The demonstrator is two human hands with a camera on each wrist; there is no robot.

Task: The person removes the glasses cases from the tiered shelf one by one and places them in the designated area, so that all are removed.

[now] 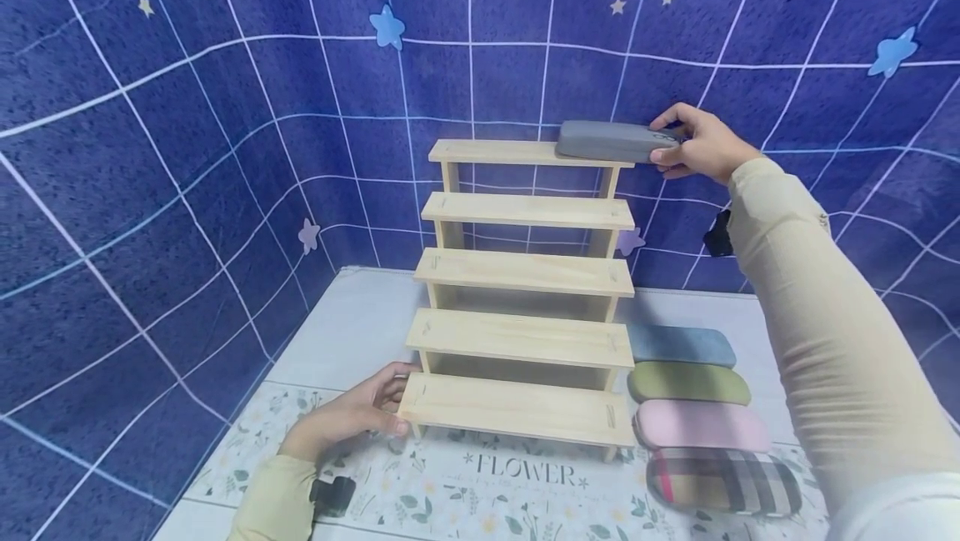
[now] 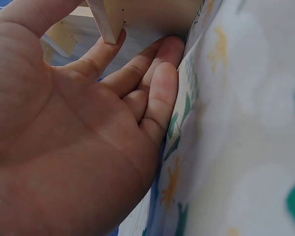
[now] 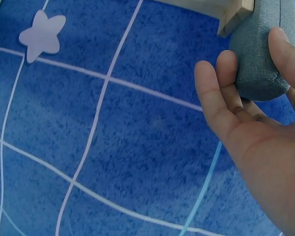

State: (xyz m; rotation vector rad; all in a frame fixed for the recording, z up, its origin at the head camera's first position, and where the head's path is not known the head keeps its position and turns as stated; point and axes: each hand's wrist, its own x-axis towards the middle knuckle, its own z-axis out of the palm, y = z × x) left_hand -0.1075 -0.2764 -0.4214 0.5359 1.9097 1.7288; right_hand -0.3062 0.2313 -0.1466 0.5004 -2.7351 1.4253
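A wooden step rack with several pale tiers stands on the table. My right hand grips the right end of a grey fabric glasses case, which lies along the right part of the top tier and juts past its end. In the right wrist view, thumb and fingers are on opposite sides of the case. Low on the left, my left hand holds the left end of the bottom tier. In the left wrist view, the index fingertip touches a wooden leg of the rack.
Right of the rack, a blue case, a green case, a pink case and a plaid case lie in a column. Underneath is a floral cloth. A blue grid-patterned curtain hangs close behind.
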